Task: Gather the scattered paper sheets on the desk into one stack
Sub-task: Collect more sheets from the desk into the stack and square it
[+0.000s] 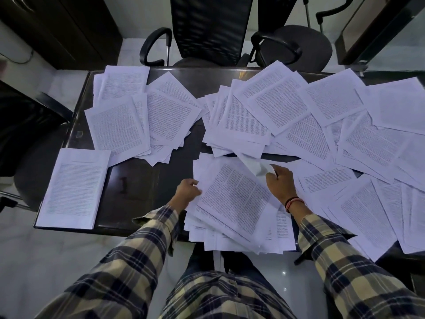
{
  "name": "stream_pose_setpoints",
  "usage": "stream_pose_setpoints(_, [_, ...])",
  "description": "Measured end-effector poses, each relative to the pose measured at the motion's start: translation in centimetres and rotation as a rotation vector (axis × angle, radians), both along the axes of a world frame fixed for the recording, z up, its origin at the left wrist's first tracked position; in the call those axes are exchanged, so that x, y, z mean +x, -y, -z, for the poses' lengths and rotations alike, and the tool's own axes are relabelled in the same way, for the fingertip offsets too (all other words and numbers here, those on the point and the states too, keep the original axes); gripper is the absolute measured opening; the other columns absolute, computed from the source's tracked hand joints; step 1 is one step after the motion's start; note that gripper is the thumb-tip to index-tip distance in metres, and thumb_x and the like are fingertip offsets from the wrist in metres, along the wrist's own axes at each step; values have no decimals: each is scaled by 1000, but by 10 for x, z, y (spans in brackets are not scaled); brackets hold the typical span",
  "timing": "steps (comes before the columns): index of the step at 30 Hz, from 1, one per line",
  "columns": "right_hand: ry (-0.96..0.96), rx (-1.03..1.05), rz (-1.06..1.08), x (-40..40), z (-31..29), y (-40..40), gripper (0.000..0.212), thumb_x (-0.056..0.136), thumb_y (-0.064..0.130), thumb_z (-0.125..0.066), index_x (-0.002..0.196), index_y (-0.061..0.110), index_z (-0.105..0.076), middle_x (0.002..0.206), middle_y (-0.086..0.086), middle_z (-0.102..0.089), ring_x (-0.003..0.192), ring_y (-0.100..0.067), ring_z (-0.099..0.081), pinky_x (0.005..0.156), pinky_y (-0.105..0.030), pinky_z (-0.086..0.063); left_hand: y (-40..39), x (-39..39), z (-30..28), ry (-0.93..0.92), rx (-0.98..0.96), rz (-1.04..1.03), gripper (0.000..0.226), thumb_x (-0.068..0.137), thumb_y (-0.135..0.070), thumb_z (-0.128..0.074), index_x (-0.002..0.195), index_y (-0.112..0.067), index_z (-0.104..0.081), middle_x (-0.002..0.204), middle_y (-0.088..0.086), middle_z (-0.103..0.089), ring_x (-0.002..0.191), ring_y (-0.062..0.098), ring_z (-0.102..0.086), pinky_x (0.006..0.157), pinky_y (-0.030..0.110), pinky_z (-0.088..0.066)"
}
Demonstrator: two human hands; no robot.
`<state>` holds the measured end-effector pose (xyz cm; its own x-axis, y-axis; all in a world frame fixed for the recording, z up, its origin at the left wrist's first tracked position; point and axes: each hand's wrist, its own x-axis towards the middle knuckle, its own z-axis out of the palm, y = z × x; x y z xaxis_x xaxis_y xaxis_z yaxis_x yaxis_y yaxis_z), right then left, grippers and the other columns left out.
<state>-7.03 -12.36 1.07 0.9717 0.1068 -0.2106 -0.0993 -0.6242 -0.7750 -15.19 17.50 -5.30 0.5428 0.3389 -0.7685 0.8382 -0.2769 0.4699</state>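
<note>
White printed sheets (236,199); dark desk (138,185); beige-navy plaid sleeves (138,261).

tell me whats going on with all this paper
A person in a plaid shirt is gathering printed sheets on a dark desk. The left hand holds the left edge of a loose pile at the near edge, while the right hand pinches a curled sheet at the pile's far side. A neat stack sits at the near left. Many sheets still lie scattered across the desk.
</note>
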Motion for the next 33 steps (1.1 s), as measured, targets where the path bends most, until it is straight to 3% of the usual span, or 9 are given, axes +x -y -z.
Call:
stream_pose_setpoints(4, [38, -8, -10, -6, -4, -1, 14, 79, 10, -47, 67, 16, -49, 57, 10, -44, 54, -3, -43, 50, -16, -30, -2, -2, 2, 51, -13, -142, 30, 92, -27, -76, 74, -9, -62, 76, 5, -61, 68, 19, -57, 67, 29, -49])
stream_pose_setpoints(8, [4, -28, -3, -5, 0, -3, 13, 85, 12, -51, 77, 10, -62, 73, -6, -59, 69, -24, -57, 55, -15, -37, -4, -8, 6, 52, -29, -191, 15, 93, -12, -73, 93, 4, -74, 95, 14, -74, 81, 23, -68, 74, 33, -60])
stream_pose_setpoints(12, [-10, -50, -43, -9, 4, -18, 28, 89, 15, -53, 101, 0, -73, 88, -10, -68, 79, -23, -63, 55, -10, -39, -3, -17, 0, 49, -109, -263, 13, 97, -3, -64, 95, 2, -76, 98, 15, -76, 89, 29, -74, 73, 36, -63])
stream_pose_setpoints(17, [14, -21, -40, -20, 5, -31, 35, 87, 18, -51, 104, -3, -73, 87, -11, -67, 78, -24, -62, 48, -2, -39, -3, -32, -1, 22, -255, -328, 14, 98, -5, -65, 105, 3, -74, 105, 16, -76, 95, 33, -74, 81, 42, -63])
stream_pose_setpoints(22, [17, -21, -68, -24, 7, -37, 43, 83, 23, -48, 106, -4, -72, 89, -9, -64, 80, -26, -62, 52, 1, -40, 1, -41, -4, 64, -264, -283, 16, 97, -14, -71, 92, 1, -72, 99, 18, -76, 82, 26, -75, 66, 32, -60])
stream_pose_setpoints(27, [75, -24, -85, -21, 12, -38, 26, 91, 11, -54, 105, 1, -74, 88, -16, -71, 76, -26, -64, 52, -4, -40, 4, -43, -5, 21, -170, -282, 15, 101, -7, -62, 90, -2, -72, 89, 8, -73, 76, 20, -71, 59, 27, -56])
stream_pose_setpoints(29, [111, -1, -108, -23, 12, -43, 27, 92, 12, -54, 105, 1, -75, 83, -10, -69, 71, -22, -62, 53, -3, -40, 8, -48, -4, 3, -182, -332, 17, 101, -4, -59, 87, -3, -69, 89, 8, -72, 78, 23, -71, 68, 33, -62])
stream_pose_setpoints(31, [140, 21, -132, -25, 10, -50, 28, 92, 13, -54, 105, 2, -76, 79, -5, -65, 67, -19, -59, 54, -3, -38, 9, -56, 0, -12, -205, -362, 20, 100, -2, -58, 83, -11, -64, 98, 12, -68, 93, 29, -68, 92, 42, -60])
stream_pose_setpoints(33, [135, 34, -144, -26, 13, -58, 22, 95, 8, -58, 107, 2, -75, 81, -4, -66, 69, -20, -60, 58, -8, -39, 14, -64, 0, 7, -226, -476, 19, 98, 1, -59, 87, -14, -62, 102, 13, -65, 97, 29, -63, 95, 45, -56])
